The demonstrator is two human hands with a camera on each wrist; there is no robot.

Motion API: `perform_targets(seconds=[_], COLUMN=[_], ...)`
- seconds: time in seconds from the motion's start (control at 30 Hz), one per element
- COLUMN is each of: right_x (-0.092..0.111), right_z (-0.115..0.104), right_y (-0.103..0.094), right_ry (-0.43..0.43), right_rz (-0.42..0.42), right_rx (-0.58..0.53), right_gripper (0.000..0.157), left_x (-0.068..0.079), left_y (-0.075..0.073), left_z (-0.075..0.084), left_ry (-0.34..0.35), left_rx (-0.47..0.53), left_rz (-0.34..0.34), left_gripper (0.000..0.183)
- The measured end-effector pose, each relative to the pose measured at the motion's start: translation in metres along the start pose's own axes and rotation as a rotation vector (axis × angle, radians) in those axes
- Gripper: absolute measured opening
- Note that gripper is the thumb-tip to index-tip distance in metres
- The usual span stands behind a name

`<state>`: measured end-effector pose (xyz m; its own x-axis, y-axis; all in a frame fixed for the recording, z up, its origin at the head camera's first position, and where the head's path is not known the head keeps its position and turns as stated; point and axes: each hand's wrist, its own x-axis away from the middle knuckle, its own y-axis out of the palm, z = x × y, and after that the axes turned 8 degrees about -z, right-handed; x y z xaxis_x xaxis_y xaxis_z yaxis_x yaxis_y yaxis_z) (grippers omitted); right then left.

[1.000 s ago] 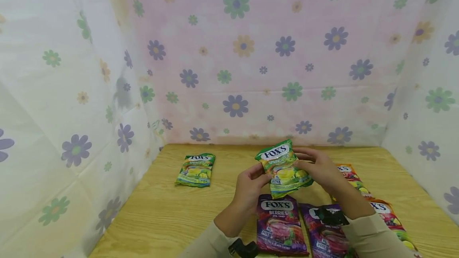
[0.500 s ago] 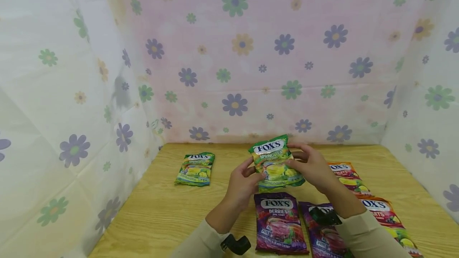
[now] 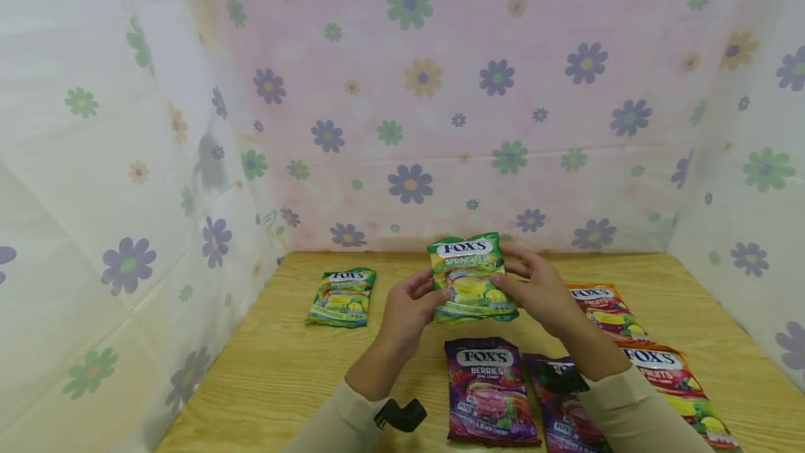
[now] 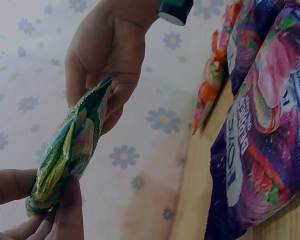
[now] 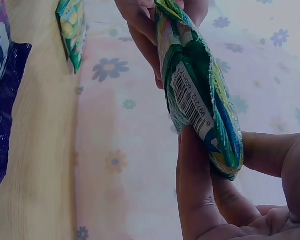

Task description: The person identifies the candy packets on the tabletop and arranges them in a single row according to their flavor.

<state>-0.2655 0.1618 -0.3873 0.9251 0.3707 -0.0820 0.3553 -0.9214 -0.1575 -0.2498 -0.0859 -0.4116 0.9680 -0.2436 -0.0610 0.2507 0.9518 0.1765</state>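
Observation:
Between my two hands, a green and yellow Fox's Spring Tea candy bag (image 3: 468, 278) is held up off the table, its front towards the head camera. My left hand (image 3: 405, 310) pinches its left edge, thumb in front and fingers behind. On the opposite edge my right hand (image 3: 544, 292) pinches it the same way. Edge-on in the left wrist view, the bag (image 4: 72, 145) sits between both hands. A barcode shows on the back of the bag (image 5: 190, 95) in the right wrist view. A second Spring Tea bag (image 3: 342, 298) lies at the table's left.
Below my hands lies a purple Berries bag (image 3: 490, 393), with another purple bag (image 3: 562, 404) beside it, partly under my right forearm. Two orange-topped Fruits bags (image 3: 606, 310) lie at the right. Flowered cloth (image 3: 352, 180) walls the wooden table (image 3: 283, 383) at back and sides.
Both hands have carried the held Spring Tea bag left and slightly up, turning it from tilted to nearly upright. More of the Fruits bags shows at the right.

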Motion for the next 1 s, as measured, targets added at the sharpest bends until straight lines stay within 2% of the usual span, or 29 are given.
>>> perform_targets(seconds=[0.2, 0.4, 0.5, 0.73, 1.0], right_x=[-0.003, -0.007, -0.01, -0.027, -0.039], right_z=[-0.005, -0.007, -0.008, -0.014, -0.022], right_y=[0.006, 0.009, 0.013, 0.028, 0.047], right_ry=[-0.004, 0.014, 0.01, -0.04, -0.049], right_rz=[0.019, 0.045, 0.044, 0.033, 0.064], right_rx=[0.017, -0.009, -0.052, -0.24, -0.327], right_gripper=[0.068, 0.071, 0.068, 0.056, 0.05], left_x=[-0.002, -0.004, -0.004, -0.007, -0.01], left_y=[-0.008, -0.014, -0.017, -0.029, -0.042], left_z=[0.005, 0.011, 0.015, 0.023, 0.03], left_ry=[0.032, 0.061, 0.08, 0.108, 0.154], left_rx=[-0.003, -0.063, -0.07, -0.078, -0.084], left_rz=[0.0, 0.012, 0.024, 0.096, 0.16], left_gripper=[0.054, 0.051, 0.05, 0.055, 0.053])
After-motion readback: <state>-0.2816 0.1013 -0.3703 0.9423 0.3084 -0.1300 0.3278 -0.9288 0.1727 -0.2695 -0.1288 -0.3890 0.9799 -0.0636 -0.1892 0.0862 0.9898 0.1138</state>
